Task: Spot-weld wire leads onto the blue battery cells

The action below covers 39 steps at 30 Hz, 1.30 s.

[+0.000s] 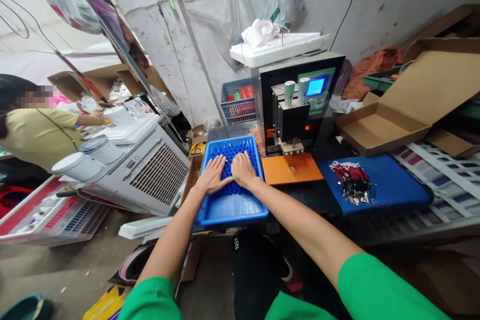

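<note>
A blue plastic tray (pixel 234 212) stands on the work surface in front of me, with rows of small dark-blue tube-like pieces (pixel 233 150) in its far part. My left hand (pixel 213 175) lies over the near left pieces, fingers stretched forward and a ring on one finger. Close beside it, my right hand (pixel 243 170) rests on the pieces with its fingers bent down and held together. Whatever lies under the right fingertips is hidden. The two thumbs almost meet above the pieces.
Right of the tray is a bench machine (pixel 294 120) with a lit screen and an orange plate (pixel 292 169). Red and black wire leads (pixel 352 182) lie on a blue mat (pixel 397 190), by an open cardboard box (pixel 386 125). A co-worker (pixel 41 132) is at the left, beyond an air cooler (pixel 150 175).
</note>
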Motion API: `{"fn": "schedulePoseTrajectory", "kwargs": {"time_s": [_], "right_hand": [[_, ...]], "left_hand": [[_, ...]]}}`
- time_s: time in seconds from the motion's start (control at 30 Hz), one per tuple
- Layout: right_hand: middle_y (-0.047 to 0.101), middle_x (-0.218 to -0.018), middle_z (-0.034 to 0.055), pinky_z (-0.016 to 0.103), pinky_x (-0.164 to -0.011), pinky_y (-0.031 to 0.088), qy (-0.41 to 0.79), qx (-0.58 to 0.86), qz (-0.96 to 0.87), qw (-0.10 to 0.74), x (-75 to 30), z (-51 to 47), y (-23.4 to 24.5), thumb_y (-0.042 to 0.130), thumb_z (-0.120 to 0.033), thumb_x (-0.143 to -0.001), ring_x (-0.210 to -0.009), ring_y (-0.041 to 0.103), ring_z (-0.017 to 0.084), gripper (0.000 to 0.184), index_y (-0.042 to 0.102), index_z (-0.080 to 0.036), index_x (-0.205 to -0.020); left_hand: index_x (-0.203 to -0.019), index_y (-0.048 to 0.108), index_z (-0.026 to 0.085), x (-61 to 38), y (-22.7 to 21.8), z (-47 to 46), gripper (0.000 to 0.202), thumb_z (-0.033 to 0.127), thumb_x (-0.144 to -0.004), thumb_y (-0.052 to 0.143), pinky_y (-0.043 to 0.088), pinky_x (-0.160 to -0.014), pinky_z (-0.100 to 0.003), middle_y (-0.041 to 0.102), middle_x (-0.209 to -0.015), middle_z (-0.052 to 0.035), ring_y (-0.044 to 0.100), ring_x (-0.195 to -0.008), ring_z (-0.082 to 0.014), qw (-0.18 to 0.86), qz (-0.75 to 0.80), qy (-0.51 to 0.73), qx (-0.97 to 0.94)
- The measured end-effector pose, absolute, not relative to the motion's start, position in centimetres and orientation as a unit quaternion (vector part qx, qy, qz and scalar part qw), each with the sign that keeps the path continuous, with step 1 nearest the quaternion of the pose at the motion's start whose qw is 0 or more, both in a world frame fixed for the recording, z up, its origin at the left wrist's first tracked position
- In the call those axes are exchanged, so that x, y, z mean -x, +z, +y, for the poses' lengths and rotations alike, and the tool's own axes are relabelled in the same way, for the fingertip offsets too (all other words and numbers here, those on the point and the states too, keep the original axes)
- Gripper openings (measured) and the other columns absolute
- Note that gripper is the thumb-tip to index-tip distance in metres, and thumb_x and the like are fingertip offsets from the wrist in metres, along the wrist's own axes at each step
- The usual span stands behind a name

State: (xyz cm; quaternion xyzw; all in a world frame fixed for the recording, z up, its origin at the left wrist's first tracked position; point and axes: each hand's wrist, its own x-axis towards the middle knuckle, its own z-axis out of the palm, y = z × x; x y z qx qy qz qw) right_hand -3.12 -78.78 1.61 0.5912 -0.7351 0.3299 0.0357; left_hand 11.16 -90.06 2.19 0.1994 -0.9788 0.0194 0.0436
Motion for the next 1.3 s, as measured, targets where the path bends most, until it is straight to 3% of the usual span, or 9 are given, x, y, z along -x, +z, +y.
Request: {"fn": "schedulePoseTrajectory", "kwargs": {"time_s": [0.13,0.27,0.4,0.5,0.67,0.8,0.93,1.3], "right_hand": [[0.064,-0.113,0.0183,0.053,-0.117,0.03,0.406,-0.594,-0.694,0.036,3.2,-78.1,2.4,0.041,-0.016,-0.096,-0.119,0.053,0.028,0.02,0.059,-0.013,-0.103],[0.065,-0.102,0.0135,0.043,-0.101,0.046,0.557,-0.539,-0.632,-0.018,4.4,-75.3,4.1,0.041,-0.023,-0.096,-0.106,0.061,0.025,0.018,0.057,-0.018,-0.09],[0.066,-0.084,0.0048,0.034,-0.08,0.053,0.702,-0.419,-0.561,-0.127,6.0,-69.5,5.2,0.049,-0.038,-0.096,-0.084,0.068,0.02,0.021,0.055,-0.02,-0.088],[0.062,-0.071,-0.0005,0.03,-0.069,0.054,0.756,-0.346,-0.518,-0.2,7.2,-64.9,4.7,0.054,-0.043,-0.093,-0.066,0.066,0.016,0.025,0.051,-0.021,-0.084],[0.058,-0.063,-0.0023,0.025,-0.056,0.049,0.734,-0.314,-0.566,-0.206,9.0,-59.9,1.2,0.063,-0.046,-0.086,-0.053,0.058,0.013,0.029,0.053,-0.02,-0.078],[0.058,-0.063,-0.0012,0.025,-0.056,0.049,0.699,-0.333,-0.606,-0.184,9.3,-57.6,-2.0,0.059,-0.043,-0.089,-0.054,0.059,0.014,0.027,0.056,-0.019,-0.078],[0.058,-0.063,-0.0012,0.025,-0.055,0.049,0.674,-0.365,-0.621,-0.161,8.7,-56.2,-3.9,0.055,-0.039,-0.093,-0.054,0.059,0.014,0.022,0.057,-0.02,-0.082],[0.061,-0.066,0.0012,0.024,-0.054,0.049,0.639,-0.398,-0.646,-0.128,8.9,-56.2,-3.7,0.052,-0.033,-0.095,-0.056,0.06,0.015,0.019,0.058,-0.021,-0.082]], "left_hand": [[-0.156,0.025,0.009,-11.4,2.5,-89.2,0.088,0.067,-0.091,0.038,0.018,-0.124,-0.05,0.028,-0.162,-0.0186,0.021,-0.153,-0.0308,0.071,-0.978,0.011,-0.198],[-0.156,0.026,0.01,-12.0,3.1,-88.0,0.091,0.067,-0.088,0.046,0.021,-0.124,-0.05,0.031,-0.161,-0.0192,0.025,-0.152,-0.0318,0.116,-0.97,-0.004,-0.211],[-0.147,0.044,0.013,-12.7,3.7,-87.0,0.071,0.057,-0.091,0.049,0.03,-0.12,-0.048,0.048,-0.152,-0.0168,0.041,-0.143,-0.0299,0.199,-0.947,-0.037,-0.251],[-0.128,0.063,0.015,-12.4,4.2,-86.8,0.051,0.049,-0.093,0.047,0.041,-0.111,-0.042,0.066,-0.13,-0.014,0.058,-0.124,-0.0269,0.269,-0.909,-0.077,-0.308],[-0.09,0.074,0.018,-9.2,5.9,-88.1,0.03,0.04,-0.086,0.055,0.05,-0.092,-0.033,0.076,-0.095,-0.0075,0.067,-0.093,-0.0218,0.254,-0.853,-0.161,-0.426],[-0.082,0.074,0.016,-5.2,7.1,-90.2,0.024,0.037,-0.079,0.062,0.05,-0.073,-0.027,0.075,-0.08,-0.0053,0.067,-0.078,-0.0192,0.206,-0.831,-0.186,-0.482],[-0.072,0.073,0.015,-1.9,7.1,-92.5,0.022,0.036,-0.075,0.066,0.047,-0.066,-0.027,0.071,-0.067,-0.0051,0.068,-0.075,-0.0215,0.174,-0.821,-0.167,-0.517],[-0.071,0.069,0.016,1.4,6.1,-95.7,0.024,0.039,-0.067,0.075,0.053,-0.077,-0.034,0.074,-0.081,-0.0169,0.072,-0.089,-0.0303,0.082,-0.806,-0.115,-0.575]]}}
